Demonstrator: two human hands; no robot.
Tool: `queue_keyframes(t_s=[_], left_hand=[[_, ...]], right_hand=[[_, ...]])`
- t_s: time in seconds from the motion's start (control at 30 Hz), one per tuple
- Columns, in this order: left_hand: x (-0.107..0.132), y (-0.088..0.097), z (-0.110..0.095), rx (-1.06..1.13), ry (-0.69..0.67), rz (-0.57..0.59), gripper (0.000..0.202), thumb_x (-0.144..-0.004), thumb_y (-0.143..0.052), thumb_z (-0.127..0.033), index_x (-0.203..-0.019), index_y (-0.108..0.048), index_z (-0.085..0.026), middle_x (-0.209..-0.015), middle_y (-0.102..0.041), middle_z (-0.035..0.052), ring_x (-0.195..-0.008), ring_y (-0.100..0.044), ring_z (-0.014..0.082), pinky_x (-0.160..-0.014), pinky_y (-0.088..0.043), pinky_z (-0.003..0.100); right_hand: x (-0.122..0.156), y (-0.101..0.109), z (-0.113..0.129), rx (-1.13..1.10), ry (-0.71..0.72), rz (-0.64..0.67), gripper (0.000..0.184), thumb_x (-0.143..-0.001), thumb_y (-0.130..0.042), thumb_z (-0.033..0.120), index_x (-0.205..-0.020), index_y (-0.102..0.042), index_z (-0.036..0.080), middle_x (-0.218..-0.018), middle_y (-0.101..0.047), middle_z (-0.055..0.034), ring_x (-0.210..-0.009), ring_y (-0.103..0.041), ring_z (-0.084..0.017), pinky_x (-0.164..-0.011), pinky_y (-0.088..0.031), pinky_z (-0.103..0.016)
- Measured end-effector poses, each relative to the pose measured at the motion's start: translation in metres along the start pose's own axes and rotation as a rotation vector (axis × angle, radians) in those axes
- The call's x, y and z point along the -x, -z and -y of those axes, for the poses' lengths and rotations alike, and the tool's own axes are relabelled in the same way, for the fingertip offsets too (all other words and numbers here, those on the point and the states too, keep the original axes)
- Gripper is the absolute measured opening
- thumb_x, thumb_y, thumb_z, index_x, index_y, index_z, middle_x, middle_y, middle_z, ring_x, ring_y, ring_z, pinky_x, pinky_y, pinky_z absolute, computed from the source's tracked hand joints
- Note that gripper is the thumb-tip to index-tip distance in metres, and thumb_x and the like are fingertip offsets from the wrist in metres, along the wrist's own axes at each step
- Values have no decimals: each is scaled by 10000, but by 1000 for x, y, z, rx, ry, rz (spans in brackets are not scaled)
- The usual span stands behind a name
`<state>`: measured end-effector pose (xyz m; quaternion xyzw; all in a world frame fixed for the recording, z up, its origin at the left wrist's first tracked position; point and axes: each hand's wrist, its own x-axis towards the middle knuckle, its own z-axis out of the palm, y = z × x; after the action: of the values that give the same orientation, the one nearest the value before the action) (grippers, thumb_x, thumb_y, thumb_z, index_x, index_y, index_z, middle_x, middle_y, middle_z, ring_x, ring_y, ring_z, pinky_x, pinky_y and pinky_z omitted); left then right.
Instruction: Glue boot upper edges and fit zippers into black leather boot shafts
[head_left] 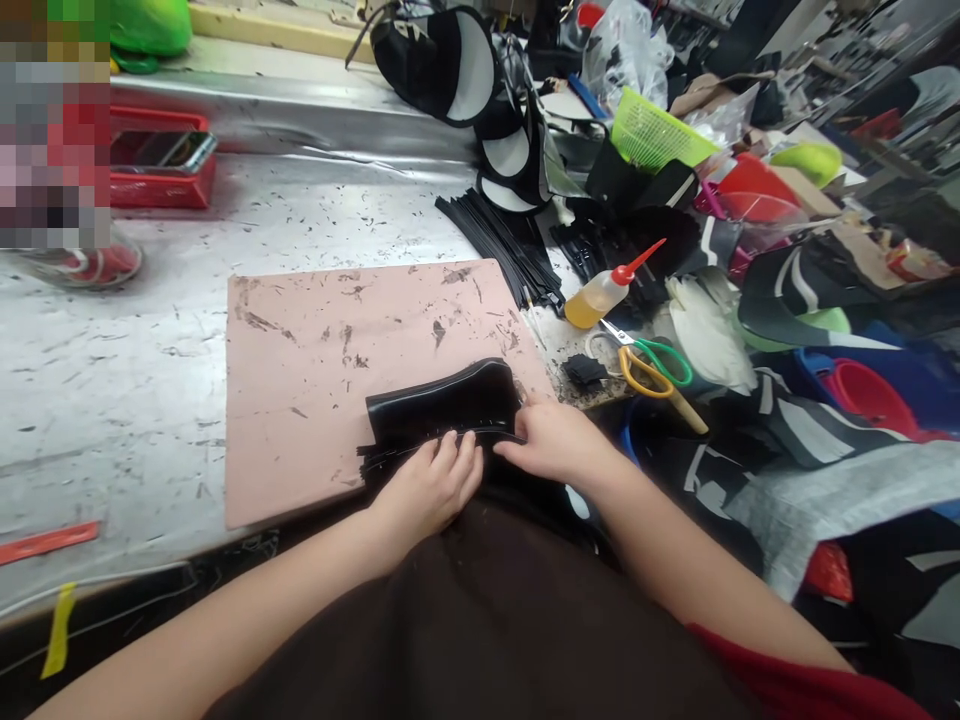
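A glossy black leather-like piece (442, 400) lies folded over near the front edge of a worn pink board (300, 390). Along its near edge runs a thin black strip (499, 436). My right hand (555, 437) pinches the strip's right end between thumb and fingers. The fingers of my left hand (439, 482) curl over the strip and the piece's near edge; its thumb is hidden. To the left of that hand, several loose ends of black strips (371, 460) stick out. Beneath my hands, more black material hangs at the board's edge, partly hidden.
Right of the board are a glue bottle (596, 298) with red nozzle, scissors (645, 365) and a bundle of black strips (502, 240). Stacked black-and-white pieces (506, 150) stand behind. A red tray (161, 185) holding a phone (165, 150) sits far left. Baskets and scraps crowd the right.
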<state>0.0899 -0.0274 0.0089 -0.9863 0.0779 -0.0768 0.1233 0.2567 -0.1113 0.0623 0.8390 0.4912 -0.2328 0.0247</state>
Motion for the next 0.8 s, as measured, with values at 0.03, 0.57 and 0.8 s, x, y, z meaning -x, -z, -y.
queue_keyframes(t_s=[0.03,0.57,0.8], left_hand=[[-1,1,1,12,-7,25,385,-817,-396,-147,-1179,-514,-90,-1192,-555,147,-1001,-556,274,-747,-475,350],[-16,5,9,80,-17,82,337,-765,-476,-152,-1090,-563,-171,-1286,-485,105,-846,-560,241,-538,-460,304],[-31,4,3,87,-76,83,305,-796,-459,-180,-1076,-564,-115,-1181,-554,169,-1005,-540,277,-733,-463,348]], right_hand=[[3,1,-6,-75,6,17,246,-704,-593,408,-620,-544,181,-772,-567,-52,-712,-547,-187,-619,-398,-285],[4,-11,-17,-261,-9,11,209,-766,-541,211,-575,-467,175,-891,-473,-30,-814,-510,-147,-744,-401,-272],[-2,-16,-14,-83,-11,-9,173,-782,-524,244,-623,-538,179,-901,-502,-57,-796,-531,-178,-675,-398,-283]])
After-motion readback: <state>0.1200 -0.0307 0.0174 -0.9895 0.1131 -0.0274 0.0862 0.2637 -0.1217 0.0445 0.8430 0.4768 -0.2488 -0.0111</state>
